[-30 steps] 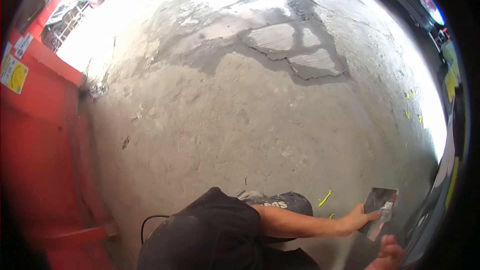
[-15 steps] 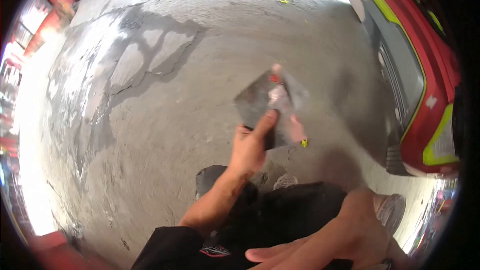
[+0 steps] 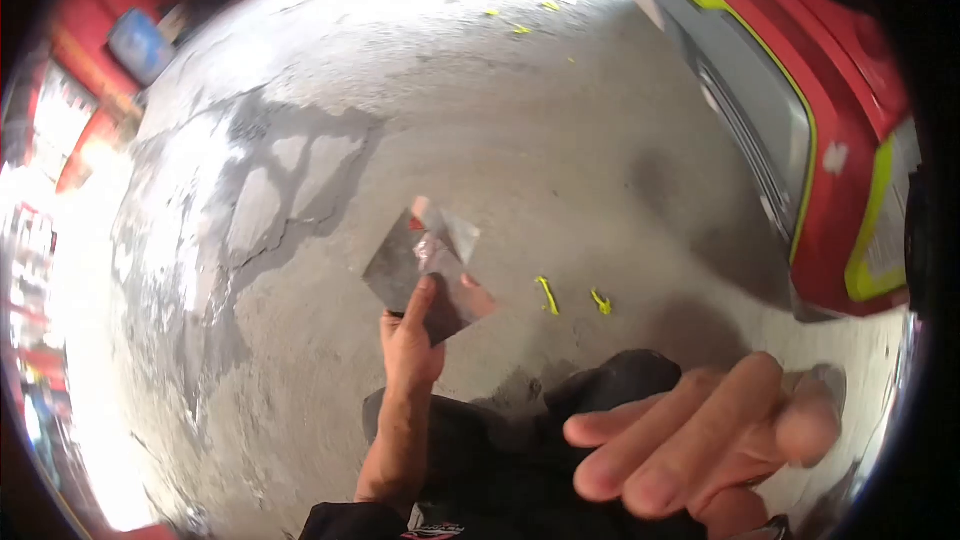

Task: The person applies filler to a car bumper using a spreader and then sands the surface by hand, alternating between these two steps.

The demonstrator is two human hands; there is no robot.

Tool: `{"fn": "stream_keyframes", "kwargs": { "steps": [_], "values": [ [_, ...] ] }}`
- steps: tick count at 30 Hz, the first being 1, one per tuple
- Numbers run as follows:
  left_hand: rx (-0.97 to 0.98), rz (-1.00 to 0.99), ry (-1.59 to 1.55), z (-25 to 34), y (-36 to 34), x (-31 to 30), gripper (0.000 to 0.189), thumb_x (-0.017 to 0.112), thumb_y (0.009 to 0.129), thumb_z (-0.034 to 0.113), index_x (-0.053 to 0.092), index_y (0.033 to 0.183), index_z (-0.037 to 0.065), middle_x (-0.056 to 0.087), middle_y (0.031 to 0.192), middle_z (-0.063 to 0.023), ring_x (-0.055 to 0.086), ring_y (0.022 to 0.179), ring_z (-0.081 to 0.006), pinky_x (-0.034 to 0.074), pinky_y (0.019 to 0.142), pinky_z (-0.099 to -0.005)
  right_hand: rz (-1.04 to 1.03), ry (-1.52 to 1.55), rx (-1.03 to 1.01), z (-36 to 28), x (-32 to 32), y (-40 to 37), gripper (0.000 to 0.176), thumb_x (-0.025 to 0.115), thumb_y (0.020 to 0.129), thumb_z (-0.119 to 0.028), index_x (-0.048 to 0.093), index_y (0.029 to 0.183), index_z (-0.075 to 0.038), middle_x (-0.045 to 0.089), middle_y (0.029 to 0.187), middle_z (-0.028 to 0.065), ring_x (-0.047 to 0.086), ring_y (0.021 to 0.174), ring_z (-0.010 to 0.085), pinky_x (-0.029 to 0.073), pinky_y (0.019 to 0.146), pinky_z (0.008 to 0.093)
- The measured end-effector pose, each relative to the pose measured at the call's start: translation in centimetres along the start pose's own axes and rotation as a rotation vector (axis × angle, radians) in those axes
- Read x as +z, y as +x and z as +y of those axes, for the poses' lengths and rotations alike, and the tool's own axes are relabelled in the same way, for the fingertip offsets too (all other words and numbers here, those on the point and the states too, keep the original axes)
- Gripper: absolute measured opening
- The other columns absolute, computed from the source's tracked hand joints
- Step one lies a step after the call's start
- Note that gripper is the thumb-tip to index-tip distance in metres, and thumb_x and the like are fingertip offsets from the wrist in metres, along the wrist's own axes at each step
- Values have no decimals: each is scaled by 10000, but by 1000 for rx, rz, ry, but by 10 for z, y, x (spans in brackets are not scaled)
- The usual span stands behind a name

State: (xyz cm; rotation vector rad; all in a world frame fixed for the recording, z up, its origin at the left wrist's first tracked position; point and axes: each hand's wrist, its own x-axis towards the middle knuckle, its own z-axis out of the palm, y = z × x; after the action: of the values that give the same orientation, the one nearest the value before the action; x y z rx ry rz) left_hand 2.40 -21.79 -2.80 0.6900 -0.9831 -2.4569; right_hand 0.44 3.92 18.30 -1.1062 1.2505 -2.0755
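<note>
My left hand (image 3: pixel 412 345) is closed on a flat grey plate (image 3: pixel 400 265) with a pinkish-red smear near its middle, the thumb lying on top. A paler, shiny sheet shows along the plate's right side; whether it is a separate piece I cannot tell. Close to the camera at the lower right, my right hand (image 3: pixel 700 440) is raised with its fingers spread and nothing in it. Two yellow-green strips, one long (image 3: pixel 547 296) and one curled (image 3: pixel 600 302), lie on the floor to the right of the plate.
A red and grey vehicle panel (image 3: pixel 833 160) with yellow-green masking edges stands at the right. More yellow-green scraps (image 3: pixel 521 29) lie farther off on the concrete floor (image 3: pixel 480 140). A blue container (image 3: pixel 141 46) is at the upper left. My dark-clothed knees are below.
My left hand and the plate have shifted left and down in view. My right hand has risen and its fingers have spread. Both strips beside the plate now show fully.
</note>
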Motion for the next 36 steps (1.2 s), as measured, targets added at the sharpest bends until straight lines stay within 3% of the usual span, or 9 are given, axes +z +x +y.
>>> {"fn": "stream_keyframes", "kwargs": {
  "steps": [5,7,8,18,22,27,31,34,36],
  "values": [
    [-31,-2,53,-15,2,15,222,676,922,82,624,1120,-4,679,1054,-66,649,946,-157,518,844,-326,-279,-342,-264,-23,-64,-32,312,599,886,-16,485,1176,0,486,1397,184,665,961,248,535,905,458],
    [-58,37,130,-16,-2,24,212,670,929,86,628,1116,-5,670,1074,-63,637,957,-152,509,846,-323,115,-643,-207,-39,-19,-3,158,618,881,-60,464,844,-57,543,996,86,593,837,199,493,827,385],
    [-61,17,141,-22,-1,23,212,670,928,84,630,1115,-7,671,1072,-61,638,953,-151,507,846,-320,298,-762,-133,-47,3,12,266,627,879,-81,453,678,-85,571,796,37,557,775,174,472,788,349],
    [-110,-112,319,-59,35,114,247,674,904,99,639,1121,-14,681,1045,-69,650,944,-177,519,842,-329,19,-13,-317,-61,-134,-70,79,541,886,-25,535,948,-73,616,970,57,610,832,154,503,795,385],
    [37,-239,145,-49,46,185,345,660,919,143,576,1230,17,658,1123,-66,644,1011,-200,509,909,-357,492,-278,-720,-6,-114,-88,319,598,891,-3,504,1193,-40,576,1081,62,656,889,161,565,799,395],
    [-40,-138,-3,-71,70,199,297,633,943,157,615,1202,13,665,1108,-58,634,1021,-173,493,925,-336,390,-702,25,53,-166,-57,231,659,899,-115,633,1103,-8,702,1039,109,678,952,240,530,808,322],
    [-68,-316,-78,-94,100,182,281,603,962,150,621,1194,-6,663,1119,-48,610,1059,-168,470,936,-327,132,-495,611,145,-209,-96,234,586,963,-211,637,1059,-4,670,922,113,649,892,224,516,764,346],
    [-77,-258,-63,-101,112,177,282,631,941,124,619,1177,-30,668,1114,-66,644,999,-176,502,899,-338,172,-384,606,194,-225,-157,348,496,1025,-293,682,1022,1,689,970,79,625,958,156,483,847,305],
    [-114,-290,-75,-102,120,174,293,658,923,121,622,1175,-24,670,1118,-63,643,1000,-171,503,894,-342,458,-422,733,197,-211,-189,451,428,1046,-364,686,1004,4,691,968,83,619,956,145,475,858,302]
  ]
}}
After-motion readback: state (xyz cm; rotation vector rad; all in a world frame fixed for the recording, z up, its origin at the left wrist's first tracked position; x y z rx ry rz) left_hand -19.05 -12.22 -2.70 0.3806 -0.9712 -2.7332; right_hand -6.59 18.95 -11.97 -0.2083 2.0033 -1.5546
